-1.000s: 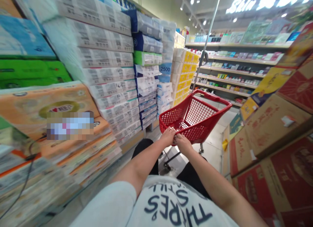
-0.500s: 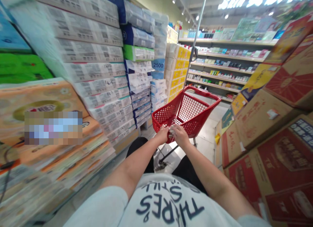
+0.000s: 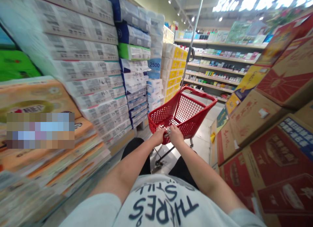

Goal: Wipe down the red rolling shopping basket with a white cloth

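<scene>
A red shopping cart [image 3: 193, 106] with a grid-patterned basket stands in front of me. My left hand [image 3: 158, 136] is closed at the cart's near edge, close to a small crumpled, whitish thing [image 3: 167, 133]. Beside it on the right, my right hand [image 3: 175, 135] has its fingers curled round that same thing. The two hands nearly touch. Which of them bears the thing is hard to make out, and its kind is too small to tell.
Tall stacks of wrapped paper packs [image 3: 97, 67] rise on the left, with orange packs [image 3: 46, 106] lower down. Cardboard cartons [image 3: 254, 113] are piled on the right. Behind the cart are a metal pole [image 3: 197, 28] and stocked shelves [image 3: 220, 57].
The whole view has shifted slightly, so cart and stacks sit further left. My right hand's fingers have drawn in, and the whitish thing shows less between the hands.
</scene>
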The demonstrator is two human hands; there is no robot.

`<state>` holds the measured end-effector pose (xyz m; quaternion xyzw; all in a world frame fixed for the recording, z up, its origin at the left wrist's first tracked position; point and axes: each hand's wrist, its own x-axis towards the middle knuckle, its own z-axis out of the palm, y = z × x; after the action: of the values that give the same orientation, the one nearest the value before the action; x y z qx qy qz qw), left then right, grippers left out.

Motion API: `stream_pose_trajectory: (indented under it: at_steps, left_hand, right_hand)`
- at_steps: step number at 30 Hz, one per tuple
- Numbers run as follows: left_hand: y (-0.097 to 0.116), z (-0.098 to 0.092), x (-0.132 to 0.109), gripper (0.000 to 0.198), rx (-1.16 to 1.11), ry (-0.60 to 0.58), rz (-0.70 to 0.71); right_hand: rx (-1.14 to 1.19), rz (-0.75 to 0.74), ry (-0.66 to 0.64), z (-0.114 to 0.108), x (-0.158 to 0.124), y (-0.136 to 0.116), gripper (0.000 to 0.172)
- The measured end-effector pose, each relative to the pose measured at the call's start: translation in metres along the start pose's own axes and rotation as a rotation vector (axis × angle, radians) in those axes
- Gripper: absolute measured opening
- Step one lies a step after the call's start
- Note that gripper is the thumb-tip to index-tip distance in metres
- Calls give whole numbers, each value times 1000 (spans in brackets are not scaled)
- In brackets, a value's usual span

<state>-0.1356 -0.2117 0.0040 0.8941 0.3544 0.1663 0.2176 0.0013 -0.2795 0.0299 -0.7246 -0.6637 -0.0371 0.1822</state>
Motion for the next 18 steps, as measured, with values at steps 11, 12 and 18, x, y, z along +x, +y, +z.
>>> stream_pose_trajectory:
  at_steps: [11,12,18]
  left_hand:
    - [-13,-18,-14,38,-73,18,-47]
    - [-15,-19,-15,37,-75,16,-44]
    - [-16,-23,-18,32,-90,5,-31]
  right_hand:
    - [-1,-56,13,3,-4,-21,20]
    - [0,-61,17,4,-5,-22,19]
    - [34,-83,54,9,-10,-20,22]
